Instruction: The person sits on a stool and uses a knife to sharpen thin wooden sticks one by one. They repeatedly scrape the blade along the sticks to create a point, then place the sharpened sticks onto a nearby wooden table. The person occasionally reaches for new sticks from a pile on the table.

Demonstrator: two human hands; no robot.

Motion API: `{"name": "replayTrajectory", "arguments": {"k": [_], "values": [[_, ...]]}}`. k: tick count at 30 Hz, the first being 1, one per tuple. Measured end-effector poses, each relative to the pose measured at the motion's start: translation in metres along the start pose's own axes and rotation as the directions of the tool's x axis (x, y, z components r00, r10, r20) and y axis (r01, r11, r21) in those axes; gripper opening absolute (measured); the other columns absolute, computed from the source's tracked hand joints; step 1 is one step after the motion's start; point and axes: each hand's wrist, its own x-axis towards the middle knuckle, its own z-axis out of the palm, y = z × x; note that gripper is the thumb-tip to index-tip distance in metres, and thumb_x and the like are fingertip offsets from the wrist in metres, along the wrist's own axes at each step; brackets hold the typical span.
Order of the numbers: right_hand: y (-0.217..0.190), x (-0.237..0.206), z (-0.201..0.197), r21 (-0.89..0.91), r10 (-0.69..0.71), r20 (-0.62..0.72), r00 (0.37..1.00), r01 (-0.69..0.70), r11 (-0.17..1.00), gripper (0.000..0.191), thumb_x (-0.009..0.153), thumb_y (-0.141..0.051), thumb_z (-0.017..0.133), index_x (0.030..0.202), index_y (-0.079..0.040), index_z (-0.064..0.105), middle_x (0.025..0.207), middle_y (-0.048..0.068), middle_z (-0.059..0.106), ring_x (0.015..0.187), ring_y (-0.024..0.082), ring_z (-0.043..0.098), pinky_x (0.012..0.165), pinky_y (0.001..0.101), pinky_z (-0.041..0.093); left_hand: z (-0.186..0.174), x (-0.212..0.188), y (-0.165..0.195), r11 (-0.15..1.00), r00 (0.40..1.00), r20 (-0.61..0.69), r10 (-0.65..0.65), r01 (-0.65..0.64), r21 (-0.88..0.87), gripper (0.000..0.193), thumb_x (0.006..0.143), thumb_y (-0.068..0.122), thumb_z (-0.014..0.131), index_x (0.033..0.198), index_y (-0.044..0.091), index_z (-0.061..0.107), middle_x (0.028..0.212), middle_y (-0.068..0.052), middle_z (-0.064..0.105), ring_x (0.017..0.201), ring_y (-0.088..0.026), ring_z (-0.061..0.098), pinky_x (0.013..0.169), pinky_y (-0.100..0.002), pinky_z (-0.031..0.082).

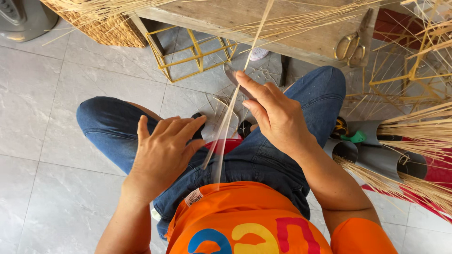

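From my remote seat I look straight down at a lap in blue jeans [282, 155] with an orange shirt [245, 221] at the bottom of view. A long pale bamboo strip [226, 127] runs from the lap near 6 o'clock up toward 12 o'clock, tilting slightly to 1 o'clock, and passes over the edge of the worn wooden table [263, 23].

That long axis is what matters: the strip lies between the two hands. The right hand [273, 115] sits at 3 o'clock of it and is the nearer one, its fingers closed around a small dark blade [230, 75], with the index finger laid against the strip high up. The left hand [162, 153] sits at 9 o'clock of the strip's lower end, fingers loosely spread on the knee; its fingertips reach toward the strip, but I cannot tell whether they pinch it.

Brass-coloured scissors [349, 47] rest on the table at 1 o'clock. Grey tubes [381, 157] holding bundles of thin sticks lie at 3 o'clock, and yellow stick-built cube frames [188, 51] stand on the grey tiled floor [42, 94] at 11 o'clock.
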Motion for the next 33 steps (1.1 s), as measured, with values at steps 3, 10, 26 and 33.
{"name": "replayTrajectory", "arguments": {"k": [3, 10, 26, 33], "values": [[0.006, 0.0, -0.001, 0.017, -0.026, -0.04, 0.999, 0.026, 1.0, 0.058, 0.098, -0.002, 0.077, 0.149, -0.015, 0.053, 0.094, 0.007, 0.063, 0.073, 0.016, 0.062, 0.064, 0.0335, 0.052, -0.008, 0.002, -0.008, 0.993, 1.0, -0.011, 0.001, -0.002, -0.115, 0.045, 0.096, 0.032, 0.066, 0.136, 0.014, 0.061, 0.121, -0.004, 0.07, 0.105, -0.023, 0.069, 0.098, -0.055, 0.037], [0.005, -0.01, 0.012, 0.181, 0.026, -0.043, 0.999, -0.018, 0.983, 0.056, 0.1, -0.001, 0.076, 0.149, -0.011, 0.049, 0.097, 0.007, 0.065, 0.074, 0.013, 0.064, 0.066, 0.03, 0.053, 0.032, 0.021, 0.01, 0.498, 0.975, 0.175, -0.137, 0.22, -0.839, 0.045, 0.106, 0.025, 0.06, 0.144, 0.002, 0.055, 0.099, -0.011, 0.068, 0.084, -0.015, 0.067, 0.074, -0.026, 0.054], [0.017, -0.011, 0.01, 0.407, 0.132, 0.016, 0.991, -0.127, 0.905, 0.045, 0.099, -0.002, 0.074, 0.139, -0.002, 0.053, 0.107, 0.009, 0.069, 0.075, 0.006, 0.067, 0.061, 0.0208, 0.056, 0.067, 0.012, -0.003, -0.345, 0.852, 0.515, -0.095, 0.457, -0.82, 0.018, 0.104, 0.016, 0.061, 0.11, -0.001, 0.064, 0.089, -0.008, 0.068, 0.068, -0.013, 0.065, 0.06, -0.026, 0.055], [0.015, -0.013, 0.006, 0.409, 0.166, 0.03, 0.986, -0.163, 0.898, 0.052, 0.101, -0.007, 0.075, 0.148, -0.004, 0.052, 0.074, 0.003, 0.059, 0.063, 0.006, 0.058, 0.057, 0.0215, 0.044, 0.061, 0.016, 0.004, -0.229, 0.864, 0.489, -0.118, 0.456, -0.86, 0.027, 0.107, 0.028, 0.054, 0.11, 0.003, 0.065, 0.082, -0.006, 0.071, 0.062, -0.011, 0.067, 0.055, -0.02, 0.053]]}}
